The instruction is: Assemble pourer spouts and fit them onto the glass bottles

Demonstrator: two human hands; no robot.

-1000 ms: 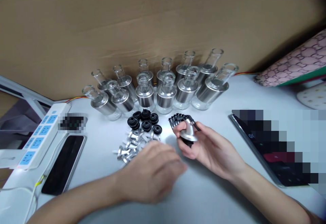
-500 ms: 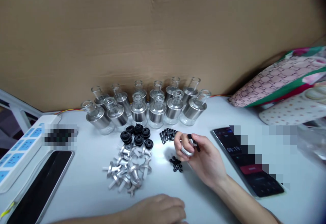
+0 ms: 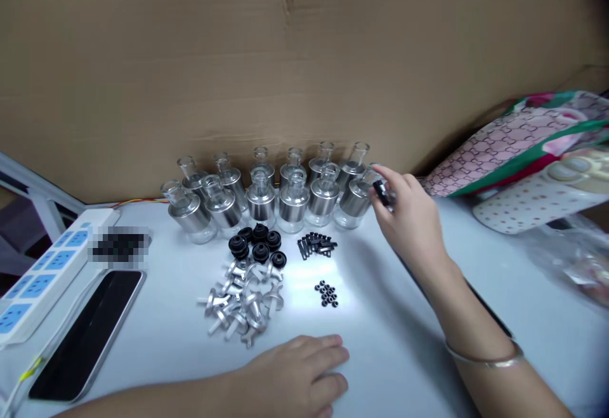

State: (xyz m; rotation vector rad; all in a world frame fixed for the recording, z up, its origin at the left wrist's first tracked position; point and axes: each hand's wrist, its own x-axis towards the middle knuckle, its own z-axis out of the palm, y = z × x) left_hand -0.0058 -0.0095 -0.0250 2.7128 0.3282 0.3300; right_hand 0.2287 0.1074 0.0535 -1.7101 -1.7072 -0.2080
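Note:
My right hand (image 3: 413, 218) is raised at the front-right glass bottle (image 3: 354, 205), its fingers closed around a small black part (image 3: 382, 192). Most of that part is hidden by the fingers, and whether it touches the bottle neck I cannot tell. My left hand (image 3: 309, 370) lies on the table with its fingers apart, holding nothing. Beyond it are a heap of silver metal spout pieces (image 3: 250, 307) and several black ribbed stoppers (image 3: 260, 252). Small black strips (image 3: 316, 245) and tiny black rings (image 3: 328, 294) lie in two groups to their right.
Two rows of glass bottles with metal bands (image 3: 292, 209) stand before a cardboard wall (image 3: 190, 56). At left are a power strip (image 3: 40, 278) and a phone (image 3: 88, 339). A patterned bag (image 3: 495, 145) and a dotted white item (image 3: 537, 196) sit at right.
My right hand has moved up and forward from above the black rings to the right end of the bottle row. The left hand has flattened and spread its fingers slightly.

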